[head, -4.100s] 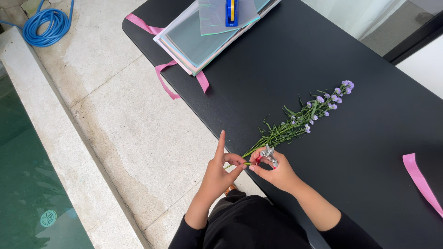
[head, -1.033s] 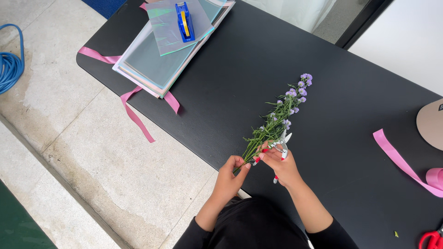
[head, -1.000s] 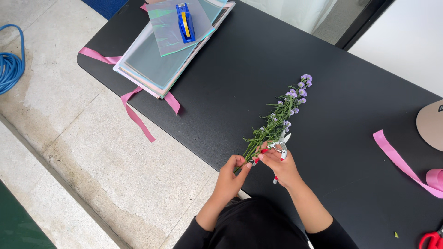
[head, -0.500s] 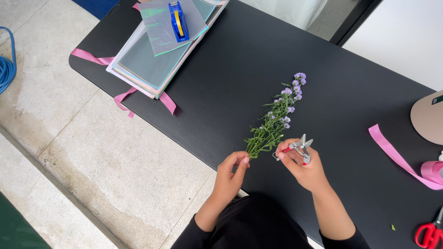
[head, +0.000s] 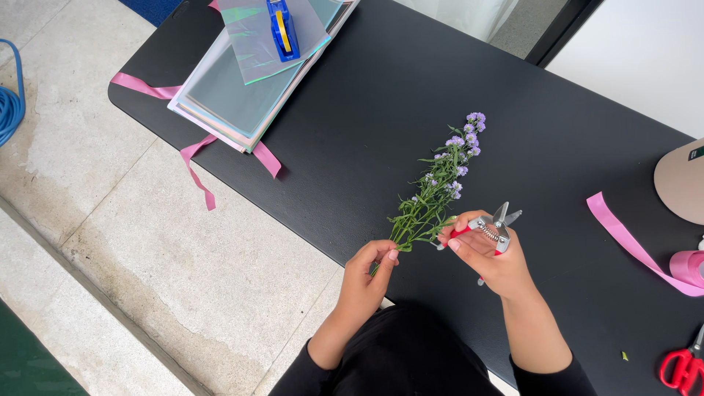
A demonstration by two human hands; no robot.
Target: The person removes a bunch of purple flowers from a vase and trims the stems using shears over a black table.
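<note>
A sprig of green stems with small purple flowers (head: 438, 187) lies across the black table (head: 367, 110), its blooms pointing up and right. My left hand (head: 367, 275) pinches the cut end of the stems at the table's near edge. My right hand (head: 490, 253) grips red-handled garden snips (head: 493, 229) with silver blades parted, held just right of the stems and clear of them.
A stack of translucent wrapping sheets (head: 249, 81) with a blue tape dispenser (head: 282, 29) sits at the far left, pink ribbons (head: 198, 158) hanging off the edge. Another pink ribbon (head: 623, 235) and its roll (head: 689, 265), red scissors (head: 682, 363) and a beige cone lie right. Blue hose (head: 9, 103) on the stone floor.
My right hand has drawn the snips away from the stem base to the right, and their blades have come apart. My left hand keeps pinching the stem ends.
</note>
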